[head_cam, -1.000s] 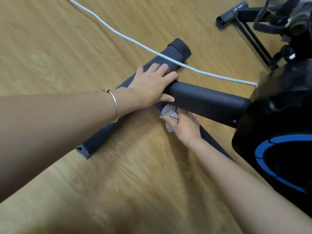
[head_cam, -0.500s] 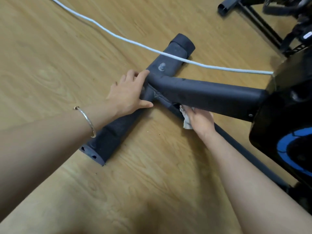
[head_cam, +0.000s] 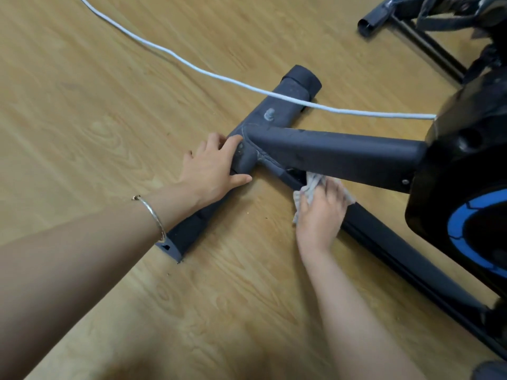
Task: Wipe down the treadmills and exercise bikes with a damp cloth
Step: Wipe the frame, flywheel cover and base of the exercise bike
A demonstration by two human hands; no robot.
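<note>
Task thing: dark grey tubular metal exercise bike frame (head_cam: 329, 154), low on the floor, centre to right; its black flywheel housing with a blue ring (head_cam: 463, 215) is at the right edge.
Cloth: pale, crumpled fabric cloth (head_cam: 308, 187), lying on the dark lower floor rail (head_cam: 397, 250), just under the upper tube, near the T-joint.
Right hand: right hand (head_cam: 321, 215) laid over the cloth, fingers bent round it, pressing it to the rail. Fingertips blurred, so a grip is likely, not certain.
Left hand: left hand (head_cam: 214, 171) flat, fingers straight, resting on the grey stabiliser crossbar (head_cam: 192, 231) at the joint; holds nothing.
Key relation: the rail's long axis runs from the joint toward the near right. Most of its length lies near-right of the right hand, which is the nearer hand.
Judgement: the next stroke should follow that axis, drawn toward the near right.
Surface: light wood-grain floor (head_cam: 109, 105).
Room: white cable (head_cam: 219, 76) crosses over the crossbar from far left to the housing; second dark machine frame (head_cam: 411, 26) at far right.
</note>
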